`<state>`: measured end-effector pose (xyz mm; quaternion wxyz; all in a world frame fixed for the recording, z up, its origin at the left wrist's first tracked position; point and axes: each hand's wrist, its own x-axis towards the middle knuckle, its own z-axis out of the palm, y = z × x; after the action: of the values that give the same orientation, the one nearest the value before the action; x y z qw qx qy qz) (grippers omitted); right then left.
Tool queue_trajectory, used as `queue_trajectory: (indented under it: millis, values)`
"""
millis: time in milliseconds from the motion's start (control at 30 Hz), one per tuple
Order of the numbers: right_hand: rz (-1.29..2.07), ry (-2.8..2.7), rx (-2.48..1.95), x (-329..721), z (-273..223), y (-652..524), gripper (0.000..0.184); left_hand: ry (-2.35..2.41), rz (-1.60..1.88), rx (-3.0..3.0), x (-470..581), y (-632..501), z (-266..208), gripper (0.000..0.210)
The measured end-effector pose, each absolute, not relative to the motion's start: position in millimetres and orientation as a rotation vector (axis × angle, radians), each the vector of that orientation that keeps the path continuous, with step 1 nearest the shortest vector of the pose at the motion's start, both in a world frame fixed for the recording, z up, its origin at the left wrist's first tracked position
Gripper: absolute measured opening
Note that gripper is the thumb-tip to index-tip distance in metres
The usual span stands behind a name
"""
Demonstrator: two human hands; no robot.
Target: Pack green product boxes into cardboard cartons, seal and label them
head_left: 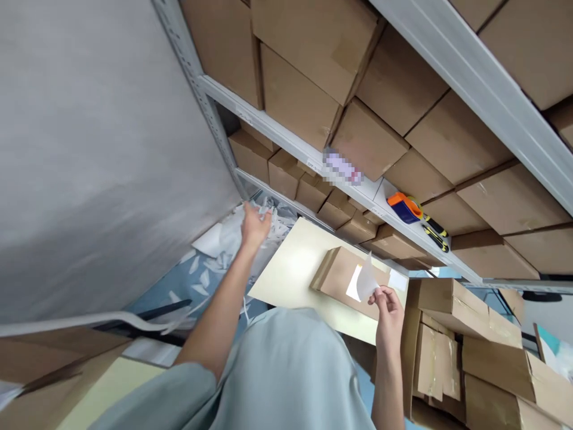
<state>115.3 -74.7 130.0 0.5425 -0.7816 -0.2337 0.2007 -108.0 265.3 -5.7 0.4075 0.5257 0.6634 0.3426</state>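
My right hand pinches a thin, curled white label by its edge, above a closed cardboard box. A white rectangle shows on the box top behind the label; whether the two are joined I cannot tell. The box lies on a pale yellow tabletop. Off to the left, my left hand reaches past the table's edge with its fingers apart, over a heap of white paper scraps. I see nothing held in it.
Shelves packed with cardboard boxes rise beyond the table. An orange and blue tape dispenser and yellow-black cutters lie on the shelf edge. More boxes are stacked at the right. A grey wall stands at the left.
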Motion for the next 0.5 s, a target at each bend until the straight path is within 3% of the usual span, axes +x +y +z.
queue_trajectory:
  millis: [167, 267, 367, 500]
  values:
    - [0.200, -0.591, -1.876, 112.9, 123.7, -68.3, 0.038, 1.068, 0.753, 1.255, -25.6, 139.8, 16.2, 0.043]
    - [-0.049, -0.886, -1.935, 112.1, 120.1, -70.2, 0.021, 0.693, 0.540, 1.037, -3.5, 75.5, 51.3, 0.058]
    - [-0.288, -1.208, -1.911, 110.6, 114.1, -78.8, 0.011, 0.679, 0.496, 0.895, 6.4, 46.0, 83.5, 0.061]
    - [-0.318, -1.300, -1.894, 113.0, 104.1, -95.7, 0.018, 0.771, 0.489, 0.891, 17.6, 40.0, 96.9, 0.056]
